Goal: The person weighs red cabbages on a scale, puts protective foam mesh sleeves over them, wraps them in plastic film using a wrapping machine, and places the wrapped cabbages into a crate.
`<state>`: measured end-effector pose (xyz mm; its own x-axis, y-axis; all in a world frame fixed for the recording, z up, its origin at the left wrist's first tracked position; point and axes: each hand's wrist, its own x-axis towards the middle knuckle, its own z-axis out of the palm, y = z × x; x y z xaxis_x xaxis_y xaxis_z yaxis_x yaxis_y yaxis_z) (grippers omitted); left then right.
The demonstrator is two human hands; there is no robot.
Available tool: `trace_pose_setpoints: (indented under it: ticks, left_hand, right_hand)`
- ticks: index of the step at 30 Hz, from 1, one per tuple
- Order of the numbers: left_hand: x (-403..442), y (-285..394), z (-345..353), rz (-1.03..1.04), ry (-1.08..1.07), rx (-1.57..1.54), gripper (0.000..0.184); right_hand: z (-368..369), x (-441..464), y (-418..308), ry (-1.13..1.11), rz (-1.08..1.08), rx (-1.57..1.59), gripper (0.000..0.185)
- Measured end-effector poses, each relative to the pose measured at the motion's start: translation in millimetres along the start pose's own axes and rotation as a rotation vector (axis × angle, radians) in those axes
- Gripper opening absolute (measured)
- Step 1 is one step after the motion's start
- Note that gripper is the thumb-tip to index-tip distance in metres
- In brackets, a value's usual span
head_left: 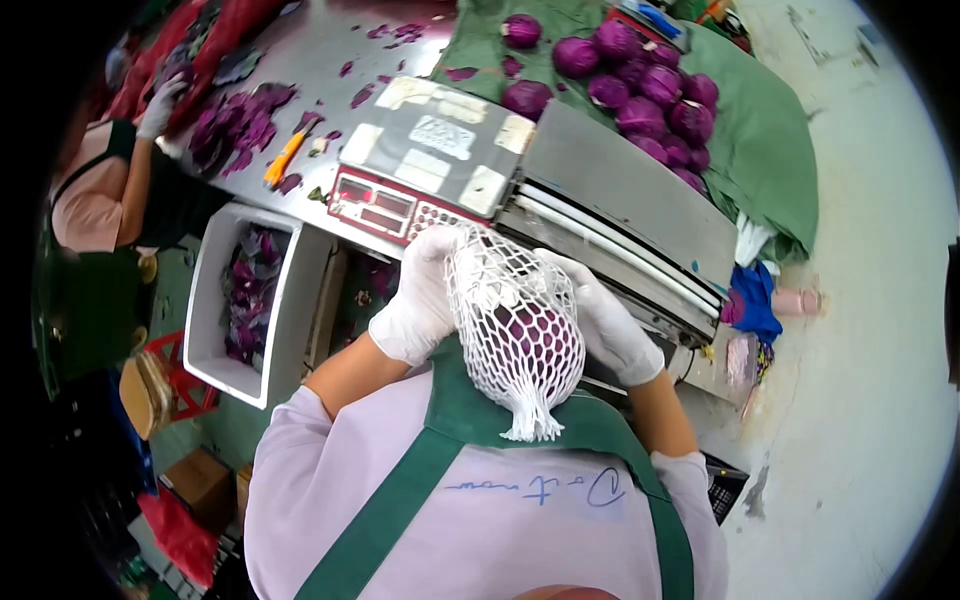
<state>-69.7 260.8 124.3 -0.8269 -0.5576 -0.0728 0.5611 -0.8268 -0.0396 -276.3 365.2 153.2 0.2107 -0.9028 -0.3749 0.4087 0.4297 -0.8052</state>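
Bright light, glare on metal table [325, 50], fisheye distortion, black corners

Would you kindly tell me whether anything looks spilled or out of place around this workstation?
Loose purple leaves lie strewn across the metal table, around a yellow-handled tool, outside the white bin that holds similar scraps.

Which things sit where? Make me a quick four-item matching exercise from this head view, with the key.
Things:
1. white net
2. orange-handled tool
3. white bin
4. cabbage pile

Places or states:
A. on green cloth
B. holding purple leaves
C. between left hand and right hand
D. on bare metal table

Pairs: 1-C; 2-D; 3-B; 4-A
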Motion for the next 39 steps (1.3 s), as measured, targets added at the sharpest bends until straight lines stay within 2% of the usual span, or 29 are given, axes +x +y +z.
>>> trace_pose_setpoints:
  ticks: [2,4,5,6,8,9,10,12,13,14,16,18,19,20,22,24,25,26,27,28,30,31,33,34,35,36,37,38,39]
  left_hand:
    - [10.8,-28.0,14.7,-0.027,-0.062,0.036,0.023]
    - [29.2,-65.3,26.2,0.048,0.237,0.218,0.024]
    - [39.5,-80.1,26.8,-0.044,0.183,0.166,0.022]
    - [55.1,-84.7,9.2,-0.042,0.017,0.153,0.020]
    - [82.2,-99.4,11.3,0.129,0.290,0.456,0.019]
    - [86.3,-98.2,13.0,0.161,0.138,0.629,0.022]
    - [90.4,-101.7,12.7,0.379,0.359,1.021,0.028]
    - [105.3,-110.3,20.7,0.496,0.547,1.196,0.036]
    - [116.3,-113.1,20.4,0.483,0.373,1.316,0.043]
    - [128.7,-128.1,38.2,0.410,0.322,1.295,0.042]
    - [172.0,-141.7,36.1,0.345,0.034,1.351,0.041]
    - [215.4,-148.2,20.4,0.225,0.025,1.476,0.042]
    - [236.4,-144.5,6.1,0.234,0.120,1.401,0.046]
    - [244.6,-141.1,5.9,0.229,0.118,1.411,0.046]
    - [259.8,-133.9,5.2,0.078,0.191,1.323,0.048]
    - [278.4,-122.5,-12.1,0.056,0.147,1.389,0.049]
    - [282.8,-118.4,-13.7,-0.005,0.135,1.405,0.050]
    - [287.3,-113.6,-15.4,-0.070,0.123,1.421,0.050]
    - [291.4,-109.1,-12.3,-0.208,0.162,1.338,0.055]
    - [293.7,-107.0,-10.1,-0.219,0.165,1.330,0.055]
    - [298.8,-105.9,-10.8,-0.374,0.207,1.403,0.061]
    - [304.9,-106.6,-29.2,-0.289,0.187,1.512,0.065]
    - [321.5,-101.4,-60.2,-0.229,0.163,1.497,0.066]
    - [314.0,-105.1,-44.3,-0.156,0.138,1.494,0.066]
    - [301.3,-104.4,-27.8,-0.094,0.235,1.635,0.065]
    - [284.7,-101.5,0.5,-0.083,0.178,1.702,0.059]
    - [285.6,-82.2,-16.4,0.096,0.056,1.890,0.049]
    - [263.0,-71.4,-4.6,0.443,-0.079,2.181,0.039]
    - [240.6,-56.8,10.9,0.557,-0.189,2.285,0.032]
  right_hand:
    - [-10.3,-40.6,11.8,-0.067,-0.044,0.400,0.076]
    - [1.3,-72.5,24.3,0.024,-0.056,0.443,0.062]
    - [-9.4,-81.9,28.6,0.108,-0.026,0.438,0.060]
    - [-20.0,-88.5,28.0,0.189,0.003,0.432,0.058]
    - [-45.0,-94.9,22.4,0.145,-0.143,0.564,0.060]
    - [-65.3,-97.4,18.1,0.190,-0.210,0.551,0.059]
    - [-85.4,-99.0,8.7,0.231,-0.276,0.536,0.058]
    - [-112.0,-94.0,-23.3,0.299,-0.486,0.325,0.050]
    - [-121.3,-86.1,-37.7,0.348,-0.560,0.191,0.048]
    - [-130.7,-77.2,-50.4,0.399,-0.625,0.055,0.046]
    - [-156.6,-45.6,-66.9,0.346,-0.604,-0.063,0.045]
    - [-183.8,-9.5,-77.5,0.285,-0.599,-0.188,0.043]
    - [-196.4,8.8,-78.9,0.319,-0.556,-0.232,0.043]
    - [-202.5,20.3,-80.0,0.356,-0.507,-0.274,0.042]
    - [-209.8,36.5,-80.9,0.464,-0.532,-0.255,0.050]
    - [-225.6,54.8,-70.0,0.892,-0.516,-0.478,0.059]
    - [-209.0,33.9,-88.2,0.772,-0.402,-0.422,0.064]
    - [-236.1,54.3,-69.8,0.935,-0.601,-0.530,0.052]
    - [-240.1,52.3,-68.3,0.766,-0.538,-0.299,0.044]
    - [-244.0,49.4,-66.4,0.597,-0.473,-0.072,0.038]
    - [-232.5,38.3,-60.7,0.593,-0.374,0.097,0.029]
    - [-230.1,37.2,-55.9,0.624,-0.403,0.109,0.030]
    - [-240.0,38.7,-47.5,0.652,-0.441,0.010,0.031]
    - [-239.1,35.8,-50.2,0.661,-0.453,-0.067,0.032]
    - [-237.7,32.6,-54.8,0.693,-0.466,-0.149,0.033]
    - [-248.0,29.0,-53.5,0.752,-0.466,-0.344,0.031]
    - [-254.8,12.6,-56.9,0.839,-0.523,-0.654,0.029]
    - [-258.8,-10.5,-65.1,0.915,-0.570,-0.970,0.027]
    - [-256.2,-37.4,-73.8,0.865,-0.624,-1.133,0.028]
